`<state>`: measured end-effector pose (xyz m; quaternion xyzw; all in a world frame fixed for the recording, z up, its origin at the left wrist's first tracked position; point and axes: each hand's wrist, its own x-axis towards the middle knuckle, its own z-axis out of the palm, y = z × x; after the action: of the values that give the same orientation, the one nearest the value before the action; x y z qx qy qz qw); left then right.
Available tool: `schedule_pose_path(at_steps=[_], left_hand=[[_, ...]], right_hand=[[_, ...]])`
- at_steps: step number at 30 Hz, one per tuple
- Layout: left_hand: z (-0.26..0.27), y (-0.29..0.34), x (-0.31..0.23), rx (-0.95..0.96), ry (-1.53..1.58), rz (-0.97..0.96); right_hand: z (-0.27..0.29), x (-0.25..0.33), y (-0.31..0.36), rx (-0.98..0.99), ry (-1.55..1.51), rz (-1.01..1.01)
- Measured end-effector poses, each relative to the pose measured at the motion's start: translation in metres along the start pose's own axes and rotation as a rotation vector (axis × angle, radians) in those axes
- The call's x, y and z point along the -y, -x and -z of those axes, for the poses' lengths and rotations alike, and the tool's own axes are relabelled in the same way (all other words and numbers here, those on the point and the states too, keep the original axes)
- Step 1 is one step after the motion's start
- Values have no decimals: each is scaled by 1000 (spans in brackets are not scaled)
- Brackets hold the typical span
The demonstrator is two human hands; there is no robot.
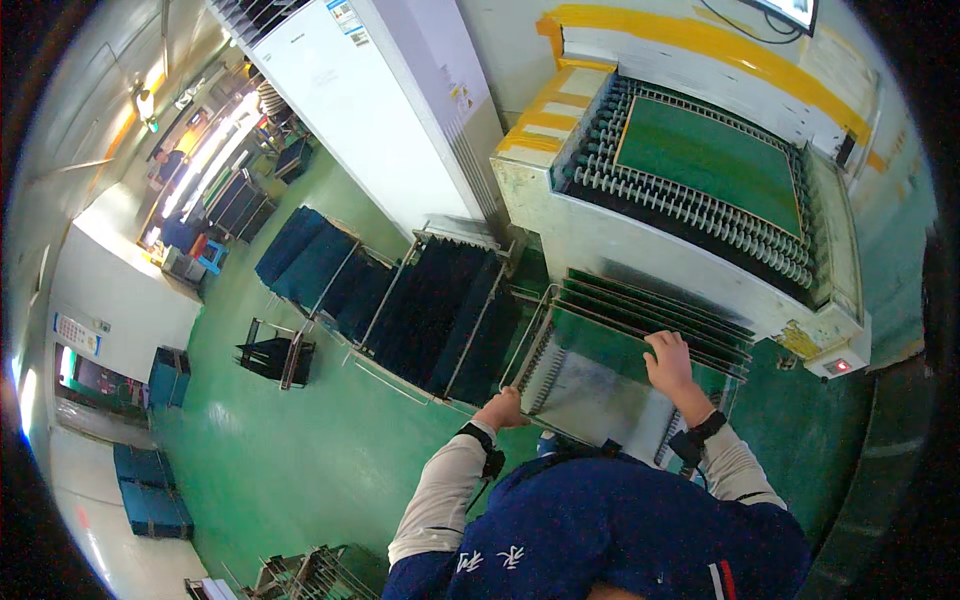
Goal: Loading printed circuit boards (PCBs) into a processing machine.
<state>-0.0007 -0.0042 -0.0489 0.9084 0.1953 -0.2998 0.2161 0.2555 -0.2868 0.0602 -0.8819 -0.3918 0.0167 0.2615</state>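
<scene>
In front of me stands a wheeled-looking slotted rack (537, 345) with several green panels (610, 302) upright in its far part. My left hand (500, 409) is closed round the rack's near left corner. Over the right side of the rack, beside the panels' upper edges, is my right hand (668, 362); its fingers are slightly bent and apart. Whether its fingertips touch a panel, I cannot tell. A pale, shiny surface (598, 395) shows inside the rack below the hands.
Beyond the rack, a machine (640, 235) carries a green panel (708, 155) on rows of rollers. To the left stand racks full of dark panels (430, 310) and a small black cart (275, 358) on the green floor. A tall white cabinet (345, 110) rises behind them.
</scene>
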Motion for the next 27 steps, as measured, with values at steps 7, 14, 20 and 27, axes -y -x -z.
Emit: schedule_pose_path(at_steps=[7,14,20,27], left_hand=[[7,8,-6,-15,45,32],[2,0,-2,14,37,11],[-9,-8,10,33,87,0],[-18,-17,15,10,41,-26]], right_hand=[[-8,16,18,-39,169,38],[-14,18,17,-20,111,-30],[-34,-3,11,57,243,-25],[-55,-25,-2,300,273,-232]])
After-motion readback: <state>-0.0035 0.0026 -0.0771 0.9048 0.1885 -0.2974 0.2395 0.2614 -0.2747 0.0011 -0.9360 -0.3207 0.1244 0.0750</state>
